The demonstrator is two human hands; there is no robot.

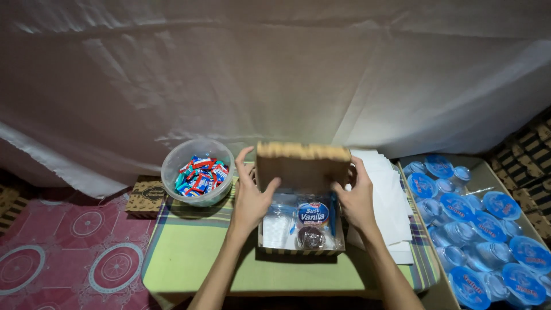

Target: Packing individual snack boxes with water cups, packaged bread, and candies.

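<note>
Cardboard box [301,235] sits on the small green table [189,252]; I have its raised lid [302,166] pinched at both edges, left hand [251,198] and right hand [356,198] closed on it. Inside lie packed snacks [313,221]. Beside: candy bowl [198,171], water cups [476,224].
</note>
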